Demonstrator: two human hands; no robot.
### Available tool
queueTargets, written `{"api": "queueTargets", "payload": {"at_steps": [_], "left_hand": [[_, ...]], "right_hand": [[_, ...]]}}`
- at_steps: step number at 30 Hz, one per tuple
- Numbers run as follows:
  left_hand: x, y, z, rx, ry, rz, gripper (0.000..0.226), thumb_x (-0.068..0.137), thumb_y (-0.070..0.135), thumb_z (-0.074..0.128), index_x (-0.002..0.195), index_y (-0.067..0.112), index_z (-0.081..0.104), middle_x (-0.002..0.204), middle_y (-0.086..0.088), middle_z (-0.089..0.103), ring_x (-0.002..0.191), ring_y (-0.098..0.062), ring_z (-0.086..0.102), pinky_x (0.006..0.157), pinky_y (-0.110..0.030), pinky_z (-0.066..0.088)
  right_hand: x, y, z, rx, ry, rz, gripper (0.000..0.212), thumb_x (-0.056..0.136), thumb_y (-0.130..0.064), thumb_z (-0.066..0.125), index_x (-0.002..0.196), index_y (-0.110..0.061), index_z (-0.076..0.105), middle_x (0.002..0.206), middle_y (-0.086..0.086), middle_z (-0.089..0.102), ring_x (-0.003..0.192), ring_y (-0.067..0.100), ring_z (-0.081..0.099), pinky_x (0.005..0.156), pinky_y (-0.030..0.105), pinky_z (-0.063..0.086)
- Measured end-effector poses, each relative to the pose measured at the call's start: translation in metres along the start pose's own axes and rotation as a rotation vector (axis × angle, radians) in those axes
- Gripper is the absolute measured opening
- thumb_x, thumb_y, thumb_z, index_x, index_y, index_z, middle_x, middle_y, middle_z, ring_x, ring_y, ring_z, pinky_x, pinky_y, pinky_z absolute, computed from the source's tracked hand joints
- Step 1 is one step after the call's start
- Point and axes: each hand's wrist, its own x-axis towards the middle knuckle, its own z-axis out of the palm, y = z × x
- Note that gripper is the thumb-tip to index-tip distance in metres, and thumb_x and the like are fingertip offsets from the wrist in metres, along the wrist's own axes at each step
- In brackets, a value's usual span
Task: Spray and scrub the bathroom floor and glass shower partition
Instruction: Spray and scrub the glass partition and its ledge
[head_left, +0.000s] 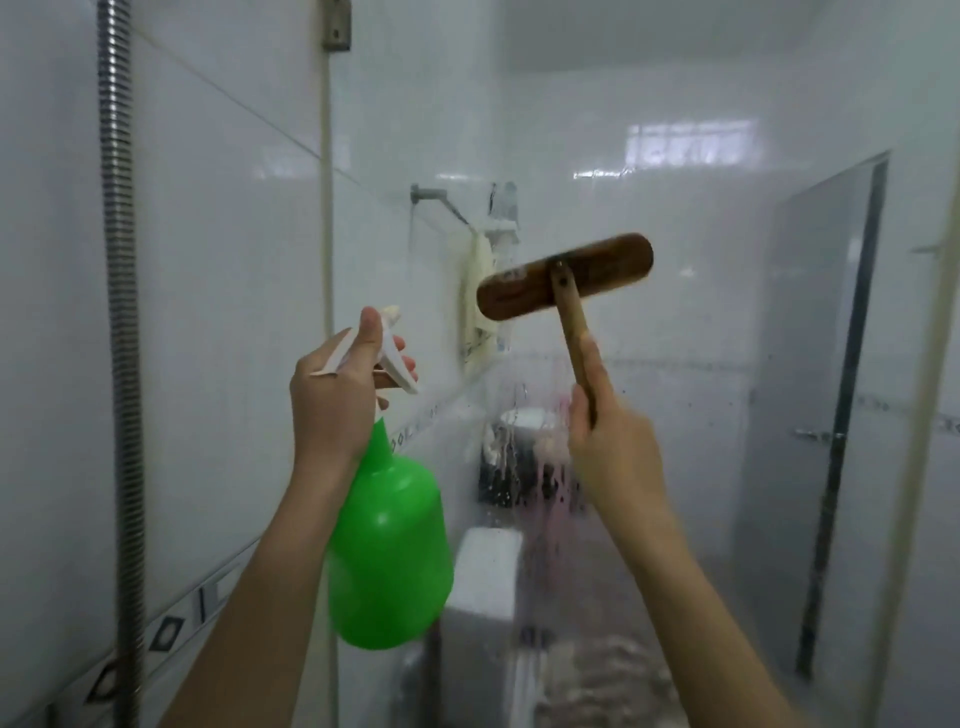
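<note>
Far left: metal shower hose (120, 312) against tiled wall (218, 291). Left hand (337, 395) wrapped round trigger head of green spray bottle (389, 551), body hanging below the fist. Right hand (613, 441) clenched on handle of wooden scrub brush (566, 283), head above hand, against wet glass partition (701, 364).

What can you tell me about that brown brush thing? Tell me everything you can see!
The brush has a long, rounded brown head that looks like wood, fixed crosswise on a straight brown handle, like a letter T. It is held up high, head tilted with its right end higher, against or right next to the wet glass partition; the blur hides actual contact. Its bristles are not visible from here. The right hand grips the handle below the head. The head looks blurred. Nothing else touches it.
</note>
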Motion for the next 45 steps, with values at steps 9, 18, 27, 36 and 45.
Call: {"api": "queueTargets", "payload": {"at_steps": [9, 18, 27, 36, 45], "left_hand": [[-0.002, 0.003, -0.015, 0.027, 0.007, -0.011, 0.034, 0.101, 0.049, 0.05, 0.085, 0.03, 0.073, 0.077, 0.0, 0.077, 0.076, -0.017, 0.076, 0.05, -0.027, 0.043], [-0.01, -0.003, -0.027, -0.008, 0.005, -0.064, 0.03, 0.101, 0.047, 0.052, 0.086, 0.032, 0.074, 0.072, 0.004, 0.076, 0.073, -0.019, 0.075, 0.076, -0.045, 0.054], [-0.016, -0.009, -0.047, 0.105, 0.049, -0.058, 0.039, 0.102, 0.047, 0.048, 0.086, 0.022, 0.073, 0.08, -0.001, 0.077, 0.071, -0.01, 0.075, 0.052, -0.02, 0.046], [-0.03, -0.019, -0.05, 0.094, 0.026, -0.084, 0.037, 0.102, 0.045, 0.049, 0.086, 0.022, 0.074, 0.077, 0.001, 0.077, 0.071, -0.011, 0.075, 0.048, -0.018, 0.047], [-0.052, -0.031, -0.023, 0.072, -0.033, -0.12, 0.03, 0.102, 0.04, 0.051, 0.086, 0.025, 0.073, 0.07, 0.008, 0.076, 0.071, -0.015, 0.075, 0.073, -0.055, 0.058]], "right_hand": [[-0.047, 0.014, 0.025, -0.009, -0.052, -0.048, 0.06, 0.101, -0.034, 0.033, 0.145, -0.053, -0.002, 0.061, 0.013, 0.056, 0.046, 0.011, 0.043, 0.044, 0.031, 0.046], [0.056, -0.041, 0.04, -0.096, 0.018, -0.206, 0.053, 0.104, -0.031, 0.03, 0.152, -0.038, 0.008, 0.059, 0.002, 0.048, 0.044, 0.013, 0.043, 0.039, 0.024, 0.034], [0.021, -0.041, 0.064, 0.007, -0.055, -0.192, 0.053, 0.104, -0.031, 0.031, 0.151, -0.042, 0.009, 0.063, 0.005, 0.052, 0.049, 0.016, 0.048, 0.052, 0.039, 0.054], [-0.105, 0.041, 0.059, 0.011, -0.151, -0.101, 0.054, 0.097, -0.043, 0.027, 0.148, -0.046, 0.009, 0.053, 0.007, 0.052, 0.039, 0.021, 0.048, 0.038, 0.037, 0.048], [-0.042, 0.031, 0.035, 0.052, 0.006, -0.094, 0.055, 0.103, -0.026, 0.037, 0.148, -0.041, 0.011, 0.053, -0.006, 0.041, 0.04, 0.005, 0.037, 0.044, 0.019, 0.043]]}}
